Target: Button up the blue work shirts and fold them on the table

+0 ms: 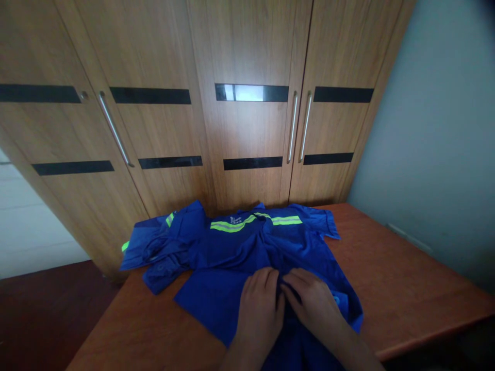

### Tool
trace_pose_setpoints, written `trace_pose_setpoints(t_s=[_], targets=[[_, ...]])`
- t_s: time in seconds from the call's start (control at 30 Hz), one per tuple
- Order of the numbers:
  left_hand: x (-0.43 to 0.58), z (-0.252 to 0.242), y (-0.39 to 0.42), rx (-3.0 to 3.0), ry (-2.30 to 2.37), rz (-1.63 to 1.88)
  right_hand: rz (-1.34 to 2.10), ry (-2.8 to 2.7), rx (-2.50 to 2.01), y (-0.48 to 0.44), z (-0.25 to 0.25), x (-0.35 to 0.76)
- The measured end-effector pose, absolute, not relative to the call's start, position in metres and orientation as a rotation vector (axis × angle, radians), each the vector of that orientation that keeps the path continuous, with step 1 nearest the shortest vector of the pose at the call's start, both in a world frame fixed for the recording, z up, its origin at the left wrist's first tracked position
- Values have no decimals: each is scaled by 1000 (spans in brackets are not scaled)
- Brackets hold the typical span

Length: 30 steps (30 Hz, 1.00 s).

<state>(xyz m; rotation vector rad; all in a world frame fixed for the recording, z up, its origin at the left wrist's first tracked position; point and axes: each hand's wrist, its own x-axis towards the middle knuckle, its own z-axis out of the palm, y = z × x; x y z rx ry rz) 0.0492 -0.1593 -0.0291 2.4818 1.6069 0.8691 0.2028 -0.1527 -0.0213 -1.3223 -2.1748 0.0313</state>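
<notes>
A blue work shirt with yellow-green reflective strips lies spread out, its collar end toward the wardrobe. Both hands are close together at the lower middle of its front. My left hand is closed on the shirt's front edge, fingers curled. Beside it, my right hand pinches the same fabric, thumb and fingers meeting near the left hand's fingertips. What lies between the fingertips, a button or only cloth, is too dark to make out. The lower end of the shirt hangs toward me, partly hidden under my wrists and forearms.
The shirt rests on a reddish-brown wooden table. More folded blue clothing is bunched at the table's back left. A wooden wardrobe with metal handles stands right behind the table. A pale wall rises on the right.
</notes>
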Motion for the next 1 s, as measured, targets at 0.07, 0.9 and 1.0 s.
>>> trace_pose_setpoints(t_s=[0.07, 0.9, 1.0], targets=[[44, -24, -154, 2472, 1586, 875, 72, -2197, -1273, -153, -16, 203], [-53, 32, -123, 1946, 1586, 1528, -224, -1790, -1221, -83, 17, 273], [-57, 36, -118, 2102, 1569, 1528, -282, -1748, -1115, -65, 18, 268]])
